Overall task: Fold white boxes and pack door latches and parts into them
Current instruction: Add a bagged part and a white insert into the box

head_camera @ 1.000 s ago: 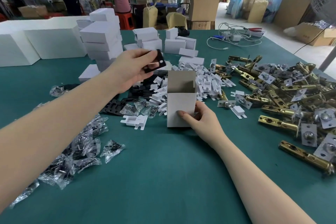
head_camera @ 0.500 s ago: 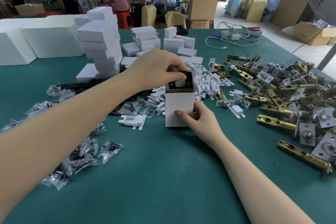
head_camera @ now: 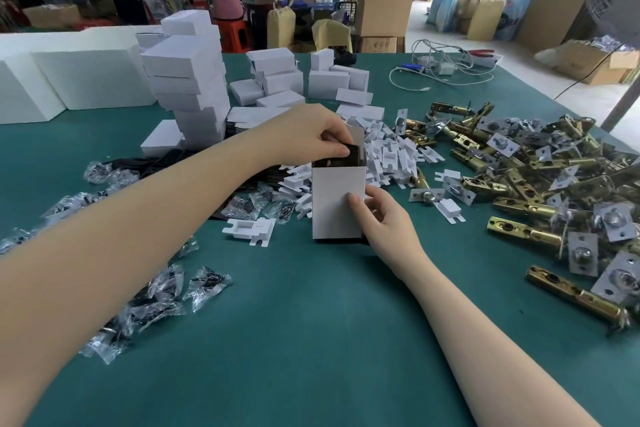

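While the upright white box (head_camera: 337, 203) is steadied on the green table (head_camera: 311, 340) by the curled right hand (head_camera: 384, 222), a black part (head_camera: 349, 153) is pinched at its open top by the left hand (head_camera: 311, 130); brass latches (head_camera: 540, 180) are heaped right, with stacked boxes (head_camera: 188, 80) beyond.

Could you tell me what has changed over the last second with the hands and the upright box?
The left hand carried the black plate from above the table down into the open top of the white box, still pinching it. The right hand kept holding the box upright; the brass latches stayed put.
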Demonstrator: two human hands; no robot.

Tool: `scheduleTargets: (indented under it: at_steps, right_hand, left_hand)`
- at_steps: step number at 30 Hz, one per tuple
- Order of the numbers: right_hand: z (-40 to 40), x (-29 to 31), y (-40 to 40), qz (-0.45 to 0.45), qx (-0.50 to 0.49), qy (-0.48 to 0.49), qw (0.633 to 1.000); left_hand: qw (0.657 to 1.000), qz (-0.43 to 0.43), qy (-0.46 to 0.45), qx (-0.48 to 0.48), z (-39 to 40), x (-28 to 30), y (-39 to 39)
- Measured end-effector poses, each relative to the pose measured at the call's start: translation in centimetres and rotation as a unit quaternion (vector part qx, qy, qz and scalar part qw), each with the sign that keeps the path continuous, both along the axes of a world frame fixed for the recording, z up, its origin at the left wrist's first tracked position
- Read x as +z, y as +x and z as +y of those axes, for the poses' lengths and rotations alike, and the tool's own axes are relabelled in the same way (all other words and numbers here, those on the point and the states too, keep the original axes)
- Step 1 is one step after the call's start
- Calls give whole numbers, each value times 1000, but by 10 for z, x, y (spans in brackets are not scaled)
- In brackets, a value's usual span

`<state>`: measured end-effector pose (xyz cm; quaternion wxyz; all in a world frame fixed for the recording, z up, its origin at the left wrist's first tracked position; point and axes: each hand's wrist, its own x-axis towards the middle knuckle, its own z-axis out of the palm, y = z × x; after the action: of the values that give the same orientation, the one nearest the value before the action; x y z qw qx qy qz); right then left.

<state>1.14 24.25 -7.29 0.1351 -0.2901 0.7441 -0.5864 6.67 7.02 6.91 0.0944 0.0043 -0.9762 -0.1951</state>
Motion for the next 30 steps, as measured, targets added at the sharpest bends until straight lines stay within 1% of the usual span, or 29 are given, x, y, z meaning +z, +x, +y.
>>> scheduleTargets:
  at_steps: [7, 12, 15, 16, 17, 19, 21, 22, 23, 24, 25, 27, 29, 30]
  right_hand:
    - [0, 0, 0, 2, -4, 7, 1000]
    - [1, 0, 0, -6, -1, 0, 1000]
    - [1, 1, 0, -4, 0, 4, 1000]
    - [1, 1, 0, -3, 0, 5, 1000]
    - [1, 1, 0, -3, 1, 5, 1000]
    - [2, 0, 1, 3, 0, 4, 1000]
    - [2, 0, 1, 13, 6, -2, 1000]
    - [2, 0, 1, 18, 12, -4, 1000]
    - [2, -1, 1, 22, 19, -5, 1000]
    - [2, -1, 1, 25, 25, -6, 999]
    - [1, -1, 1, 26, 27, -9, 999]
    - [1, -2, 1, 26, 23, -15, 999]
    - [1, -2, 1, 30, 18, -16, 999]
    - [1, -2, 1, 32, 16, -16, 999]
  left_hand:
    - [999, -36, 7, -10, -2, -4, -6]
    - [997, -59, -53, -22, 5, -4, -3]
    - [994, -79, -67, -29, 9, -4, 2]
    - [995, -68, -63, -33, 10, -4, 5]
    - [997, -37, -47, -38, 11, -6, 9]
    - [997, 65, 21, -31, 11, -12, 19]
    - [982, 157, 105, 27, 5, -20, 31]
    - [973, 178, 133, 62, 0, -24, 36]
    - [971, 170, 140, 94, -6, -28, 42]
    - [977, 131, 123, 117, -15, -31, 48]
    - [986, 66, 86, 130, -25, -33, 54]
    - [989, -67, -12, 132, -46, -33, 66]
    - [968, -170, -105, 149, -64, -29, 79]
    - [948, -231, -147, 163, -73, -28, 86]
